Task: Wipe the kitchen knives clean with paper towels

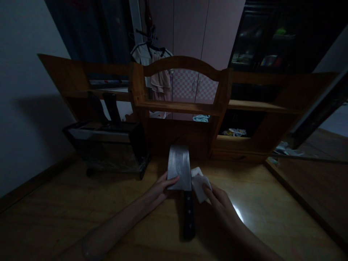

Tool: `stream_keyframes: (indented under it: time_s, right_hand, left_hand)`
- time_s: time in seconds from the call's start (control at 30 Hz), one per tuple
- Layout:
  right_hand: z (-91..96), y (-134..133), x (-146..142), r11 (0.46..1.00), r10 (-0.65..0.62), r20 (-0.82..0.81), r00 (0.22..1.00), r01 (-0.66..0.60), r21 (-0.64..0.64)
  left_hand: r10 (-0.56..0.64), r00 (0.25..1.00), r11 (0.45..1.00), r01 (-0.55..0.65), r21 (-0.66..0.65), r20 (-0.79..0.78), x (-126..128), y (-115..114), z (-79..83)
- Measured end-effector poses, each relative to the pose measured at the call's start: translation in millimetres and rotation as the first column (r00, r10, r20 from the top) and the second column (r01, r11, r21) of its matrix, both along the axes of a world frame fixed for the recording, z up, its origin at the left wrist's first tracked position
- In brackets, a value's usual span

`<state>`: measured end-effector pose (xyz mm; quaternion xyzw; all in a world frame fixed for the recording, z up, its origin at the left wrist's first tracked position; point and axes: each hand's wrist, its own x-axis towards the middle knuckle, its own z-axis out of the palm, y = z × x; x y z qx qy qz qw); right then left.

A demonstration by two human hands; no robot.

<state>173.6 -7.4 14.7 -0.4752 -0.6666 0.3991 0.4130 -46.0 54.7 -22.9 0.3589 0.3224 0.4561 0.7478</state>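
A cleaver (pixel 179 166) with a broad metal blade and a black riveted handle is in the middle of the view, blade pointing away and handle toward me. My left hand (pixel 163 186) grips the blade's lower left corner, thumb on the upper face and fingers underneath. To the right of the blade, my right hand (pixel 217 195) pinches a folded white cloth or tissue (pixel 200 185). Its edge is close beside the blade; I cannot tell whether they touch.
A black knife block (pixel 114 145) with two dark handles standing in it is at the left on the wooden desk (pixel 130 217). Behind runs a wooden shelf unit (pixel 182 108). Clothes (pixel 160 72) hang beyond it, before pale cabinets (pixel 190 36). A bright reflection lies near my right wrist.
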Motion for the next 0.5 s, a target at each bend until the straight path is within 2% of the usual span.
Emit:
stream_keyframes:
  time_s: [0.1, 0.2, 0.37, 0.5]
  right_hand:
    - [-3.0, 2.0, 3.9, 0.980, -0.062, 0.101, 0.993, 0.041, 0.196]
    - [-8.0, 1.0, 3.3, 0.957, -0.025, 0.228, 0.973, -0.043, 0.287]
    - [-10.4, -8.9, -7.1, 0.912, 0.227, 0.396, 0.890, -0.337, 0.235]
    - [-7.9, -13.8, -13.4, 0.891, 0.309, 0.463, 0.831, -0.424, 0.165]
  left_hand:
    - [0.009, 1.000, 1.000, -0.009, -0.008, -0.013, 0.2, -0.2, 0.6]
    - [0.021, 1.000, 1.000, -0.021, -0.011, -0.023, 1.2, -0.7, 2.2]
    - [0.026, 1.000, 0.999, -0.026, -0.025, -0.001, 2.6, -1.3, 3.1]
    - [0.060, 0.998, 0.997, -0.060, -0.054, -0.005, 2.8, -2.3, 3.0]
